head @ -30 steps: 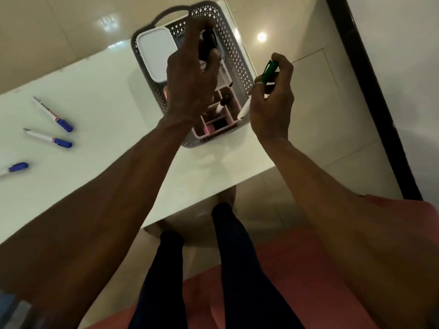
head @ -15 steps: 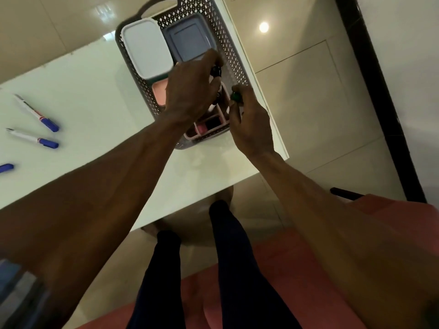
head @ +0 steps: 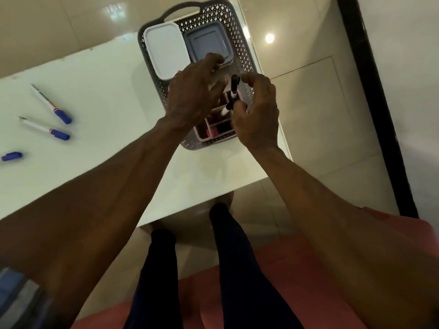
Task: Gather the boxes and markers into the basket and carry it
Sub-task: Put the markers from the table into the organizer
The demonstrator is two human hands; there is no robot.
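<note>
A grey perforated basket (head: 248,46) stands at the table's far right corner. Inside it lie a white-lidded box (head: 164,51) and a grey-blue box (head: 206,42), and a pink divided organizer (head: 202,136) fills its near end. A black-capped marker (head: 234,87) stands upright in the organizer, with a second marker (head: 225,110) leaning below it. My right hand (head: 259,112) curls around the upright marker, thumb by its cap. My left hand (head: 192,96) hovers over the basket with loose fingers and holds nothing. Three blue-capped markers (head: 51,105) (head: 45,129) (head: 11,156) lie on the table at left.
The white table (head: 107,150) ends just right of the basket and near my legs. Beyond it are a tiled floor (head: 308,91) and a dark door frame (head: 370,103). A red seat (head: 308,269) is under me.
Both hands lowered a black and a green marker into the organizer. My left hand has let go and loosened. My right hand now sits at the black marker; the green one is out of sight.
</note>
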